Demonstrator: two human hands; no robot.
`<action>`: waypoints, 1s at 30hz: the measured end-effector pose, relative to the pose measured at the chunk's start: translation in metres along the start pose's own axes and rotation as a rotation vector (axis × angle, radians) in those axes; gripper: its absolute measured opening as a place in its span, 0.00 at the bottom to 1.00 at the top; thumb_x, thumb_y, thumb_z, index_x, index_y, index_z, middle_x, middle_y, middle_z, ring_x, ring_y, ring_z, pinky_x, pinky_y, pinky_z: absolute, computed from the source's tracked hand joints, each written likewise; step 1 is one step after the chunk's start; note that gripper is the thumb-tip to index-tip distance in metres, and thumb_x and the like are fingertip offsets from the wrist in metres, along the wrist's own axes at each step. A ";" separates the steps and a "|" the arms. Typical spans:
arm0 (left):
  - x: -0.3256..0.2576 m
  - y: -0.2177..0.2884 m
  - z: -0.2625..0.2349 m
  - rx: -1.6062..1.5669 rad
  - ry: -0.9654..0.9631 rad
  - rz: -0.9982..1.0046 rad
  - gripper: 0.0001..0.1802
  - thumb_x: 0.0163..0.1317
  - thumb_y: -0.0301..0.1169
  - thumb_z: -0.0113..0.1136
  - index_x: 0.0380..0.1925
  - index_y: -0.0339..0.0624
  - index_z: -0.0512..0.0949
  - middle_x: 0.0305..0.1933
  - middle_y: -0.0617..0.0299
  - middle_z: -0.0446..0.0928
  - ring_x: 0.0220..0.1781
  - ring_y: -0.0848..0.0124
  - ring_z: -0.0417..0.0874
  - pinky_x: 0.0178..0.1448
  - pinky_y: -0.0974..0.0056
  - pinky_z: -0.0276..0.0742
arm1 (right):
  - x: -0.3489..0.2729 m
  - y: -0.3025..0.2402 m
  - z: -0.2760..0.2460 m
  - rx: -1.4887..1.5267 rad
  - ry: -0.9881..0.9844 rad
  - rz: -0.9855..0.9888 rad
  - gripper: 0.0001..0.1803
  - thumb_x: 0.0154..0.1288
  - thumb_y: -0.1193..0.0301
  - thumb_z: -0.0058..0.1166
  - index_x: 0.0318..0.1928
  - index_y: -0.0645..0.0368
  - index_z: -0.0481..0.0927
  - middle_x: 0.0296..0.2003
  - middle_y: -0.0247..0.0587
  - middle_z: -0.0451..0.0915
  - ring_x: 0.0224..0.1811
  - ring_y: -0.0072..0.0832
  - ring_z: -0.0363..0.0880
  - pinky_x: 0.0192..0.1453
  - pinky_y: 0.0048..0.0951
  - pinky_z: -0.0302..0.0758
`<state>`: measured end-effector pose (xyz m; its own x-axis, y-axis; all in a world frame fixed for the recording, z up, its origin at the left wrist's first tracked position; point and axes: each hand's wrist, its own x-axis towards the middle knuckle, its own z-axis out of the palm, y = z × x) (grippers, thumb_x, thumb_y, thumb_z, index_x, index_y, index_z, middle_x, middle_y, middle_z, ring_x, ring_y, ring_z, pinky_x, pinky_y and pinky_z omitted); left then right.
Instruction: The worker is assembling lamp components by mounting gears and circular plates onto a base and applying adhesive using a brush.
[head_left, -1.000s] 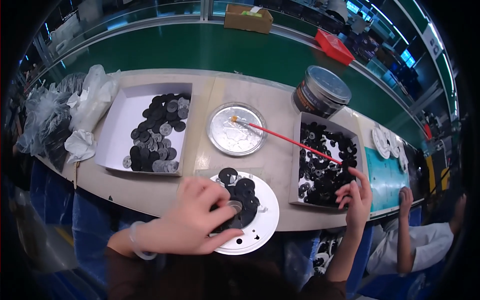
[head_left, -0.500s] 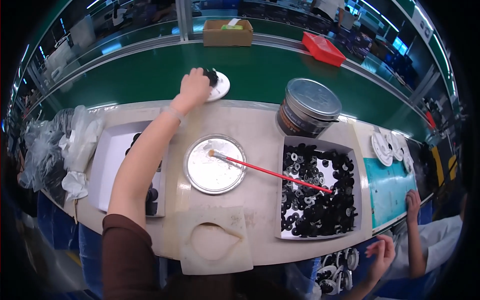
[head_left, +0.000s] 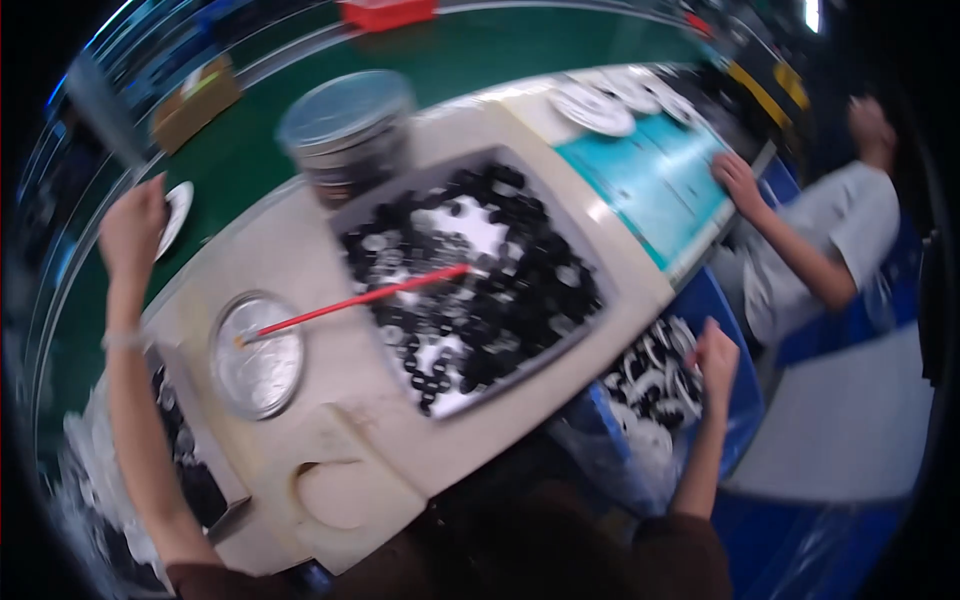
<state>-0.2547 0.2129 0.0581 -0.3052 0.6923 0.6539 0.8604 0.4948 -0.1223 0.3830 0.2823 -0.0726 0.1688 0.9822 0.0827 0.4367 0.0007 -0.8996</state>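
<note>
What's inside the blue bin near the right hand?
The blue bin holds a pile of black and white parts. The pile hides the bottom, and the right hand blocks some view.

The left arm reaches far forward from the lower left, its elbow nearly straight and its wrist about in line with the forearm. The left hand shows its back, with the fingers curled in; blur hides their grip. The right forearm rises more steeply from a dark sleeve at the lower right, less extended. The right hand is raised, its fingers bent, their closure too blurred to tell. Both hands are well apart.
</note>
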 end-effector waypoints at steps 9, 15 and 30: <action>-0.132 0.055 -0.137 -0.617 -0.130 0.214 0.21 0.67 0.29 0.34 0.18 0.35 0.71 0.15 0.62 0.58 0.17 0.73 0.57 0.24 0.68 0.52 | 0.014 0.188 0.006 -0.612 -0.009 0.283 0.24 0.50 0.75 0.46 0.51 0.59 0.66 0.37 0.52 0.78 0.43 0.41 0.77 0.48 0.37 0.70; -0.209 0.046 -0.162 -0.661 -0.481 0.283 0.09 0.61 0.24 0.43 0.26 0.36 0.74 0.20 0.63 0.67 0.20 0.77 0.65 0.25 0.74 0.60 | -0.004 0.256 0.023 -0.650 -0.055 0.465 0.19 0.44 0.70 0.50 0.38 0.67 0.78 0.40 0.61 0.76 0.46 0.46 0.75 0.53 0.36 0.69; -0.244 0.006 -0.141 -0.691 -0.312 -0.188 0.11 0.62 0.28 0.49 0.28 0.28 0.74 0.21 0.62 0.72 0.22 0.78 0.68 0.26 0.75 0.65 | 0.013 0.323 -0.059 0.300 0.747 0.764 0.19 0.60 0.60 0.47 0.26 0.67 0.75 0.16 0.44 0.74 0.13 0.31 0.73 0.18 0.28 0.69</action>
<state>-0.1173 -0.0271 0.0034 -0.4832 0.7957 0.3653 0.8109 0.2495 0.5293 0.5786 0.2841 -0.3372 0.8368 0.3835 -0.3908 -0.2237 -0.4120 -0.8833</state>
